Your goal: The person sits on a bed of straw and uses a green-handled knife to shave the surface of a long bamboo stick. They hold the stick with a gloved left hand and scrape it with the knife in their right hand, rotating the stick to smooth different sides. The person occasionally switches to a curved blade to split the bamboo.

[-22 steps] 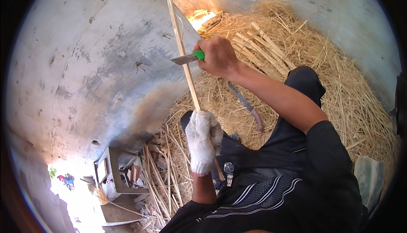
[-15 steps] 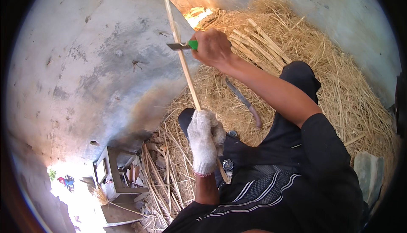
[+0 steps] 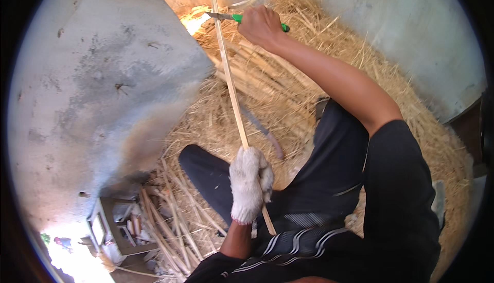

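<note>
My left hand, in a white knitted glove, is closed around the lower part of a long pale wooden strip. The strip's lower end sticks out below the glove, by my lap. It runs up and slightly left, past the top of the view. Bare and wrapped round a green-handled knife, my right hand is far out near the strip's upper part. The blade lies across the strip there. A thin curled shaving shows just beyond the knife.
Straw-like shavings cover the floor around my legs. Split strips lie in a pile ahead. A curved blade with a brown handle rests on the shavings. A grey wall rises at left, above a small open cabinet and more long strips.
My right hand and the knife have moved farther out along the strip, away from my left hand. A curled shaving now shows by the blade. The view has shifted.
</note>
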`<action>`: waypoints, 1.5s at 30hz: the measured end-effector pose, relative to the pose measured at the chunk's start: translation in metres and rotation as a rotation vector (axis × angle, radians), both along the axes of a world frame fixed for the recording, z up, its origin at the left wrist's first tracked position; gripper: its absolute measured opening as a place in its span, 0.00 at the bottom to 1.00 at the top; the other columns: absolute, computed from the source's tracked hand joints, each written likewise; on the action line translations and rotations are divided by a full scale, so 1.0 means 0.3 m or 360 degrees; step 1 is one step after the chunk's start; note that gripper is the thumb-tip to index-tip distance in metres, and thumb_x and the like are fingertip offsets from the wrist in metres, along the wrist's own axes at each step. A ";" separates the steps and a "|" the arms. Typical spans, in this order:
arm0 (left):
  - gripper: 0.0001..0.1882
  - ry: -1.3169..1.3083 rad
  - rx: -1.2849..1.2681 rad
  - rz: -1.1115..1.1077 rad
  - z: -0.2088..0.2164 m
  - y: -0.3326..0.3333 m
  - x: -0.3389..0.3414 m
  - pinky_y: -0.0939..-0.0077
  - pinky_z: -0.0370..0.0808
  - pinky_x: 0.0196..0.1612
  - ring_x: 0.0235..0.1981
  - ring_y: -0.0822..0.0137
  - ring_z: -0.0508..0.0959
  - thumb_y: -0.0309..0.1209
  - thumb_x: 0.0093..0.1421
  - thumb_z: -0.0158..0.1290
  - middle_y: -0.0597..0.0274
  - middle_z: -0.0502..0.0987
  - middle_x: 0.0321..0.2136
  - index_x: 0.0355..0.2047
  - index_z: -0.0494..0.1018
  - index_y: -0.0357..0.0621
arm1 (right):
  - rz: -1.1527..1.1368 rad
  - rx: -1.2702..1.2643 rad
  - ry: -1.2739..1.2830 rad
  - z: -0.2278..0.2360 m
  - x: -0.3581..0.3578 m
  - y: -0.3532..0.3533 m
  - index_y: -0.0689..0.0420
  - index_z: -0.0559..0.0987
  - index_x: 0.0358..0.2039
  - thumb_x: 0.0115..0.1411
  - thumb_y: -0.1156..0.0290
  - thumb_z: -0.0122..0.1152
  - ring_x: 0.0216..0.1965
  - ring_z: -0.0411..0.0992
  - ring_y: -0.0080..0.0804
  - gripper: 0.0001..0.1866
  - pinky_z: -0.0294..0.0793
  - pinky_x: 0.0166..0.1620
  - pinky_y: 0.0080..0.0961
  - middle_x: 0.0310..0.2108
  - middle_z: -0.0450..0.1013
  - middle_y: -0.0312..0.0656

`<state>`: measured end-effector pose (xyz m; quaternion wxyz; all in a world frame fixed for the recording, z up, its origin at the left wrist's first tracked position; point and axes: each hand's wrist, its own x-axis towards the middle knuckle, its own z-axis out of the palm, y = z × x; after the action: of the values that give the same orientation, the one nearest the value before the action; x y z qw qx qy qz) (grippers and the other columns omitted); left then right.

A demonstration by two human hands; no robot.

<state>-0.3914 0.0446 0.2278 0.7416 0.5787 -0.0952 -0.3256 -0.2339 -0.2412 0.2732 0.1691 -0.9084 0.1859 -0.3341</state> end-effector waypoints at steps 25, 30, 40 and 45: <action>0.21 -0.1165 0.0943 -0.1033 -0.019 -0.151 0.356 0.74 0.73 0.24 0.16 0.70 0.76 0.47 0.66 0.47 0.64 0.79 0.19 0.44 0.74 0.40 | 0.1129 0.1698 -0.0472 0.103 -0.391 0.123 0.62 0.78 0.44 0.71 0.60 0.46 0.19 0.58 0.12 0.19 0.55 0.22 0.12 0.19 0.64 0.30; 0.15 -0.1043 0.0628 -0.0812 0.131 -0.171 0.368 0.73 0.75 0.37 0.32 0.72 0.79 0.40 0.65 0.52 0.62 0.79 0.27 0.42 0.75 0.41 | 0.1094 0.1205 -0.0461 0.136 -0.384 0.199 0.62 0.78 0.42 0.70 0.61 0.49 0.24 0.63 0.13 0.16 0.63 0.28 0.13 0.22 0.65 0.28; 0.11 -0.1364 -0.0054 -0.0277 0.373 -0.328 0.398 0.81 0.69 0.27 0.23 0.80 0.71 0.36 0.68 0.48 0.70 0.72 0.22 0.39 0.71 0.41 | 0.0732 0.0354 -0.0992 0.164 -0.330 0.157 0.60 0.79 0.37 0.68 0.63 0.52 0.17 0.64 0.19 0.14 0.60 0.21 0.22 0.16 0.69 0.36; 0.16 -0.1655 -0.0345 -0.0232 0.563 -0.373 0.491 0.88 0.66 0.18 0.17 0.80 0.74 0.40 0.67 0.50 0.69 0.71 0.18 0.45 0.72 0.40 | 0.0627 0.0109 -0.1010 0.132 -0.304 0.058 0.57 0.82 0.33 0.69 0.61 0.51 0.10 0.52 0.14 0.16 0.46 0.14 0.23 0.09 0.59 0.28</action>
<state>-0.2441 -0.0672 0.3968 0.6276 0.5756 -0.5231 -0.0349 -0.3252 -0.2237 0.3128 0.3097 -0.7718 -0.0429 -0.5537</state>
